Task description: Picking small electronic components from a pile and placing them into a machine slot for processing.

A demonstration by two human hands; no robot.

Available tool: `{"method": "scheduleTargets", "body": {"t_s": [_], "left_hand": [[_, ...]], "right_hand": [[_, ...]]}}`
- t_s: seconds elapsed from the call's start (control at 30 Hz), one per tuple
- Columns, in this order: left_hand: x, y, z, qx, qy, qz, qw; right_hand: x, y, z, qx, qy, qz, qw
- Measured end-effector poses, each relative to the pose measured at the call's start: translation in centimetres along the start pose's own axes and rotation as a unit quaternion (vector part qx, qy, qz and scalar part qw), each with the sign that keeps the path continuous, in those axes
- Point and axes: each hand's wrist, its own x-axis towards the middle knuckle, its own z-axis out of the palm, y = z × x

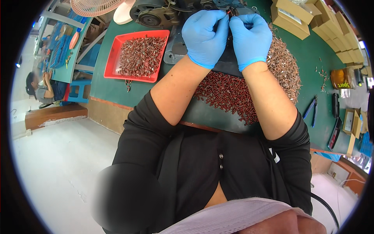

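"Well, with the small dark and reddish part (232, 11) as the centre of the dial, how did the hands stand?"

"The left hand (204, 37), in a blue glove, was at eight o'clock, its grip of thumb and forefinger pinching the part. The right hand (251, 41), gloved alike, was at five, fingers curled and tips just beside the part; whether its grip pinched the part too, I couldn't tell."

"What was underneath?"

"A grey metal base (177, 50), showing toward eight o'clock, on the green counter (202, 119). A motor (152, 17) stood at nine."

"And the loose pieces?"

"Three lots. At six o'clock lay a pile of dark red pieces (230, 93), partly covered by the right forearm (269, 101). Between four and five spread a paler, coppery heap (286, 66). At eight, a red tray (111, 62) held copper-coloured pieces (142, 56), and a few others lay just outside its near edge."

"Farther out?"

"Cardboard boxes (335, 35) were stacked at three, a jar (339, 80) with orange-yellow colouring stood at four, and a blue-handled hand tool (314, 113) lay near five"
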Motion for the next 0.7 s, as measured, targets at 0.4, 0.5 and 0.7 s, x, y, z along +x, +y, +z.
{"method": "scheduleTargets", "body": {"t_s": [0.4, 0.5, 0.7], "left_hand": [[0.0, 0.2, -0.1, 0.019, -0.002, 0.011, 1.0], [0.0, 0.3, -0.5, 0.025, -0.005, 0.023, 0.999], [-0.3, 1.6, -2.2, 0.038, -0.031, 0.014, 0.999]], "right_hand": [[-0.5, 0.1, 0.0, 0.032, -0.008, -0.004, 0.999], [-1.0, 0.2, -0.4, 0.057, -0.019, -0.01, 0.998], [-4.0, -0.2, -4.0, 0.076, -0.077, 0.017, 0.994]]}}
